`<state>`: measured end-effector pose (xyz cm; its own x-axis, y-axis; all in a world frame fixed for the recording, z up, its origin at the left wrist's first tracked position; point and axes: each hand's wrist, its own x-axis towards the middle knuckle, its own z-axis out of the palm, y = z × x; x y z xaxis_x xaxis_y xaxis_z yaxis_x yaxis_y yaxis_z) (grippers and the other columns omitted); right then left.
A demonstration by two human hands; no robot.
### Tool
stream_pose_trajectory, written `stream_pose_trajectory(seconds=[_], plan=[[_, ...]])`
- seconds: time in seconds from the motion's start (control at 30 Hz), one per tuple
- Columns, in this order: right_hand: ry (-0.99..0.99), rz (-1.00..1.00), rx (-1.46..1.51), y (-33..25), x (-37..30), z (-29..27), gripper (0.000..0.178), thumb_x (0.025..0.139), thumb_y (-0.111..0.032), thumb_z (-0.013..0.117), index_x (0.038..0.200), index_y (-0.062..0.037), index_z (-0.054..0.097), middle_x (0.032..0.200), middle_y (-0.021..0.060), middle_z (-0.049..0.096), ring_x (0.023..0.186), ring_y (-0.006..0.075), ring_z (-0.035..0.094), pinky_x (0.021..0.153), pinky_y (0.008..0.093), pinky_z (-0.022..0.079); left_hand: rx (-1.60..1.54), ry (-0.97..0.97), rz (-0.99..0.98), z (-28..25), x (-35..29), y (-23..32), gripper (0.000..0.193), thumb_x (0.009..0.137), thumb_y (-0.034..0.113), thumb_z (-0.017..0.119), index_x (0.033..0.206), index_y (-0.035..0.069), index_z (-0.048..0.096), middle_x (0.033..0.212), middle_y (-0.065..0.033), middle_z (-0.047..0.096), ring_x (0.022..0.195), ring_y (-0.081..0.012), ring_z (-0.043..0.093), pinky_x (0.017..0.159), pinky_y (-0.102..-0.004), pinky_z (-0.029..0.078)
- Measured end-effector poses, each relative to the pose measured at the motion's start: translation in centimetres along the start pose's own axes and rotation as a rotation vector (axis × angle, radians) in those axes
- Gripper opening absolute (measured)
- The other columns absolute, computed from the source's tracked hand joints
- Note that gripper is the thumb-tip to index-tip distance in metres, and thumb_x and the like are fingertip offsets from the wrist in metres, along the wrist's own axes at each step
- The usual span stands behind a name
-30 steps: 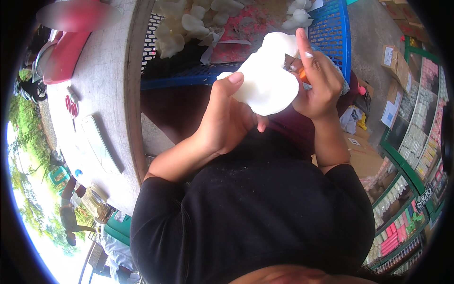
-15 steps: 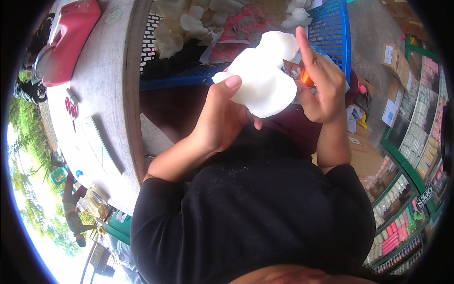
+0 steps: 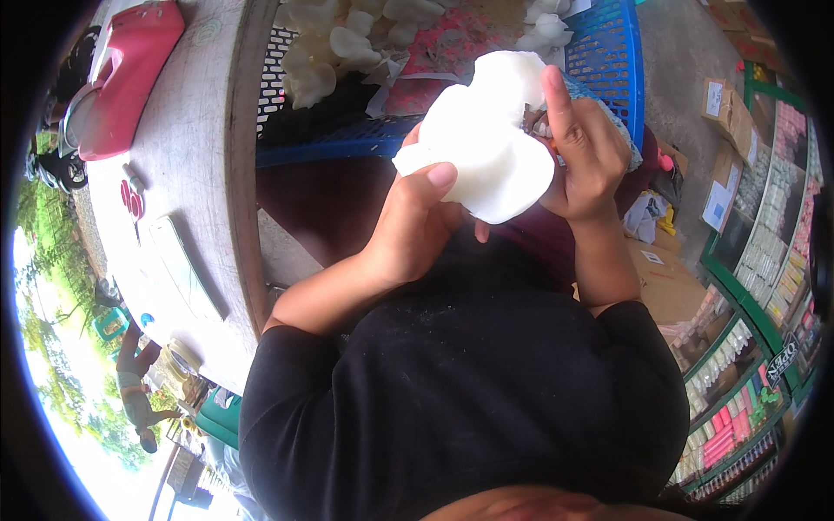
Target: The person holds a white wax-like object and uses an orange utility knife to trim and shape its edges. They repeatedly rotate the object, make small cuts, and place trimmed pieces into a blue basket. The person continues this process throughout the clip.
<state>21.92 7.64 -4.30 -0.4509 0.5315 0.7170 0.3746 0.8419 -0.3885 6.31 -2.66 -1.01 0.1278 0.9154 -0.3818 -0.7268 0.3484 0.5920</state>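
Both my hands on this white lump [image 3: 486, 143]

It's smooth, pale, rounded, kinda lobed. My left hand [image 3: 417, 230] grips it from below, my right hand [image 3: 582, 148] clutches its far side.

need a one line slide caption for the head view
Both hands, left hand and right hand, hold a white lump above a blue basket.

Cardboard boxes [image 3: 723, 108], brown, with white rectangular labels [image 3: 718, 205]: on the floor at right. Flattened brown carton [image 3: 665, 282]: lower, beside the right forearm. Small packets [image 3: 725, 438], pink, white, green, in rows on green shelving: right edge. Dark hanging sign [image 3: 781, 356]: same shelving.
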Motion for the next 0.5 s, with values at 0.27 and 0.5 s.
stream_pose_trajectory(seconds=[0.27, 0.5], plan=[[0.001, -0.013, -0.033, 0.09, -0.31, 0.13, 0.043, 0.080, -0.017, 0.060, 0.123, -0.0116, 0.057, 0.060, 0.0012, 0.046, 0.049, 0.0145, 0.046, 0.044, 0.0274, 0.039, -0.037, 0.034, -0.009, 0.24, -0.06, -0.26, 0.067, 0.077, 0.034, 0.054, 0.131, 0.008, 0.023, 0.113, -0.0137, 0.048, 0.093, -0.0213, 0.055, 0.058, -0.0323, 0.050], [0.026, 0.067, 0.223, -0.21, 0.17, 0.25, 0.048, 0.077, -0.011, 0.058, 0.123, 0.0015, 0.053, 0.063, 0.0045, 0.055, 0.052, 0.0161, 0.052, 0.047, 0.0278, 0.043, 0.041, 0.057, -0.017, 0.47, -0.43, 0.30, 0.073, 0.076, 0.032, 0.054, 0.134, 0.008, 0.017, 0.116, -0.0143, 0.044, 0.094, -0.0224, 0.054, 0.060, -0.0324, 0.050]])
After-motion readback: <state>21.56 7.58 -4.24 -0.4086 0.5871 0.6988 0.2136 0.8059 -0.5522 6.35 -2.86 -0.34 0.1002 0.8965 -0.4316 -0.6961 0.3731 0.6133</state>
